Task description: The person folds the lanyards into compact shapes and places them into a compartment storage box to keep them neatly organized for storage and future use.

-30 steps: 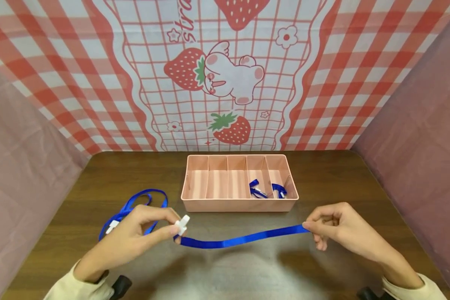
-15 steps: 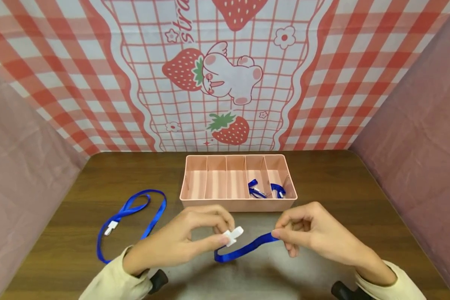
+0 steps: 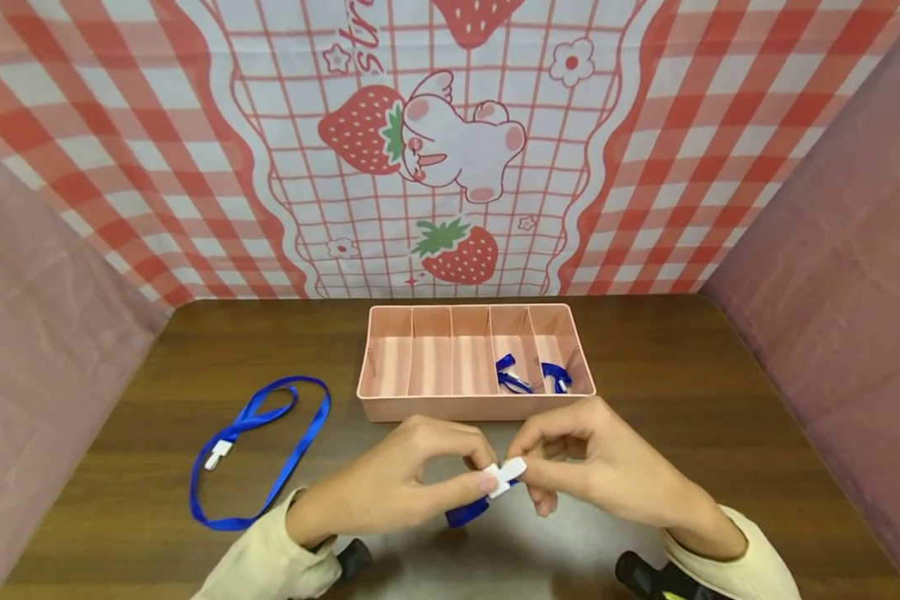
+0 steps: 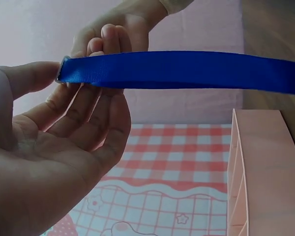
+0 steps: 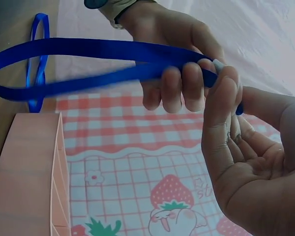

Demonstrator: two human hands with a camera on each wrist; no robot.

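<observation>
A blue lanyard (image 3: 467, 512) with a white plastic clip (image 3: 506, 477) is held between both hands in front of the box. My left hand (image 3: 420, 479) pinches the clip between thumb and fingers. My right hand (image 3: 596, 467) pinches the lanyard's strap close beside the clip, the fingertips of both hands almost meeting. In the right wrist view the blue strap (image 5: 103, 47) hangs out in a folded loop from the two hands. The left wrist view shows the strap (image 4: 177, 70) running from the left thumb across to the right.
A pink box (image 3: 476, 408) with several compartments stands behind the hands. Blue lanyards (image 3: 513, 377) lie in its two right compartments. Another blue lanyard (image 3: 300, 450) with a white clip (image 3: 218, 454) lies looped on the table (image 3: 690, 358) at left. A strawberry-print cloth (image 3: 450, 150) hangs behind.
Both hands have come together, the left moving right with the clip and the right moving left with the strap. The stretched strap has folded into a loop; the lanyard on the table is uncovered.
</observation>
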